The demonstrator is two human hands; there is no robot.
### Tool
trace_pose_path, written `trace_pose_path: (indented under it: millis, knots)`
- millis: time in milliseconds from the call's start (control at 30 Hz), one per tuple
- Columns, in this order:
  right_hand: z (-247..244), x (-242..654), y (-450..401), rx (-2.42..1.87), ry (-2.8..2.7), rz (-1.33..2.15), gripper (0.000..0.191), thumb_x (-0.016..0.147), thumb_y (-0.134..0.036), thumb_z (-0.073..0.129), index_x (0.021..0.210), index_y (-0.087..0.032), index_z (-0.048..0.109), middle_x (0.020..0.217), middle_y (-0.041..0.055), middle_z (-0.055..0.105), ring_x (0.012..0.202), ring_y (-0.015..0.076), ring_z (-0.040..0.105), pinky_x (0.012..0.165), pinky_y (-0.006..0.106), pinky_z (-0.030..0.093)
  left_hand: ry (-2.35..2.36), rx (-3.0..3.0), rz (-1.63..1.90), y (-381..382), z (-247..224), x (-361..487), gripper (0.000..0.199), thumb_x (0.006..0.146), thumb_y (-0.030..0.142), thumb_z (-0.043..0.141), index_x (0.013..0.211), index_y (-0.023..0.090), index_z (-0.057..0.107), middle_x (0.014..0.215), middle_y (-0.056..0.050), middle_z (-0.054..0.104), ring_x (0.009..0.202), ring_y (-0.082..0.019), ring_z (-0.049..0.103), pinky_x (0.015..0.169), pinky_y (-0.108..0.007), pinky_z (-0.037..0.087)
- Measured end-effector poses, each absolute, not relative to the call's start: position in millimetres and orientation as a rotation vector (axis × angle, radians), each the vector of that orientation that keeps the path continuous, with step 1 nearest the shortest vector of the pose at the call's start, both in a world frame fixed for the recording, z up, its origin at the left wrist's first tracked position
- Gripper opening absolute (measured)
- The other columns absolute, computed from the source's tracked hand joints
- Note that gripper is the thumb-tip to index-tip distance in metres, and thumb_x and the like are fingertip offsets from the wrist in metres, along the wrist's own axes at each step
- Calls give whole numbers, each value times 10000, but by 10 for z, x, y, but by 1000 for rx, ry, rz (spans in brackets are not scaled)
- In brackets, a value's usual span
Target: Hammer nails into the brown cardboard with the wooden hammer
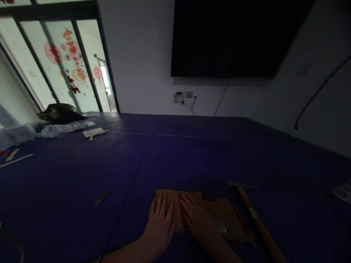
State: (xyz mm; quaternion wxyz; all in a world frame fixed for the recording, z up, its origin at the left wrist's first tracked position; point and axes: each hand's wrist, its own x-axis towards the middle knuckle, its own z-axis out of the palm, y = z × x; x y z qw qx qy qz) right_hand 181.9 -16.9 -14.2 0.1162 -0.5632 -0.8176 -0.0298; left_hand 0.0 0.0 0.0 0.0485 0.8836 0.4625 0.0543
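Note:
My left hand (pixel 161 223) lies with its fingers stretched out and apart on a brown piece of cardboard (pixel 175 197). Beside it, my right hand (pixel 199 217) rests flat over a dark red strip (pixel 181 204) on the same cardboard, covering part of it. To the right of that hand is a crinkled, shiny packet (pixel 229 219) in orange and red tones; its contents are too dark to make out. A hammer (pixel 255 213) with a wooden handle lies past the packet, its head pointing away from me.
Several thin nail-like pieces (pixel 101 198) lie left on the dark blue surface (pixel 175 160). Farther left are a yellowish strip (pixel 17 160), a white box-like item (pixel 94 132) and a dark bag (pixel 61 112). A white object (pixel 343 191) sits at the right edge.

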Motion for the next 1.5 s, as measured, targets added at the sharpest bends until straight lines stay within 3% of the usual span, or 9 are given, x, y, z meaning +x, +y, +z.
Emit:
trace_pose_path:
  millis: [333,600,933,1167,1300,1500]
  knots:
    - [-168,1816,-184,-1613,-2341,-53,448,882,-215,349,1319,-181,437,1396,57,427,1273,216,397,1015,439,406,1396,2786,225,17,-114,-49,480,889,334,362,1340,174,406,1415,-165,357,1314,-330,301,1031,-530,304]
    - [-135,1853,-185,-1573,-2242,41,487,865,-228,390,1346,-155,393,1408,74,414,1321,206,308,1049,421,362,1386,2709,220,7,-27,-58,520,882,331,372,1373,164,331,1457,-113,295,1344,-325,225,1049,-566,259]
    - [-72,2003,-209,-1324,-1959,-154,328,880,-255,391,1115,-182,607,1136,117,659,1074,238,596,862,402,535,1326,2672,345,-14,73,-61,560,916,451,269,1370,125,305,1463,-104,286,1374,-276,146,1066,-561,234]
    - [-11,1985,-233,-1253,-1917,-284,297,871,-261,394,973,-209,668,938,84,732,870,225,685,762,366,573,1515,2737,548,318,301,-552,388,907,174,291,1237,116,488,1339,-114,480,1315,-194,329,1062,-428,319]
    - [48,1927,-253,-1240,-1908,-291,299,872,-255,391,902,-198,683,863,85,743,796,217,697,708,349,582,1885,2697,401,520,357,-1193,384,871,113,300,1109,95,600,1198,-145,598,1199,-230,485,1018,-432,363]
    - [107,1907,-300,-1283,-1863,-291,289,861,-242,405,881,-185,688,863,83,743,806,203,692,738,330,565,2072,2581,69,489,420,-1605,388,849,113,293,1014,84,643,1107,-148,647,1067,-245,578,961,-374,401]
